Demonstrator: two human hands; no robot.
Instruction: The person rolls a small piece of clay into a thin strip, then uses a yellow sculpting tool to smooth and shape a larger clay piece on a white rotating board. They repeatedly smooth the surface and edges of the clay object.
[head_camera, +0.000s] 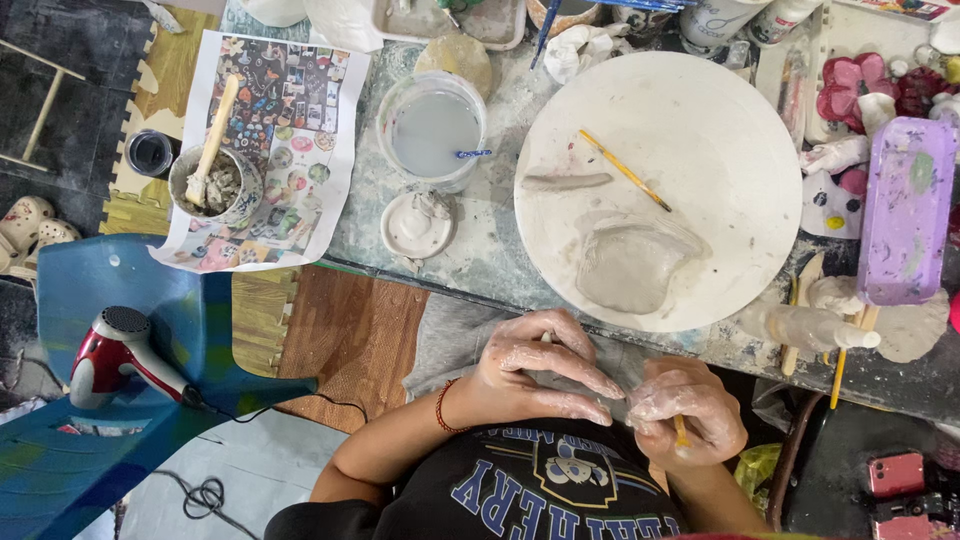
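Wet grey clay coats both the left hand (540, 370) and right hand (688, 412), matt and streaky. A smooth, chalky white round board (700, 130) carries a damp clay slab (630, 265); nearby, a glossy red plastic hair dryer (118, 352) rests on a paint-smeared blue chair (110, 275).

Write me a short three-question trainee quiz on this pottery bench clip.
1. True or false: the yellow brush lies on the round white board.
2. Which hand holds a yellow-handled tool? A) left hand B) right hand
3. Fill in: the red hair dryer rests on a blue ____.

Key:
1. True; a flat clay slab and a clay roll lie on it too.
2. B; its grip closes round the handle.
3. chair.
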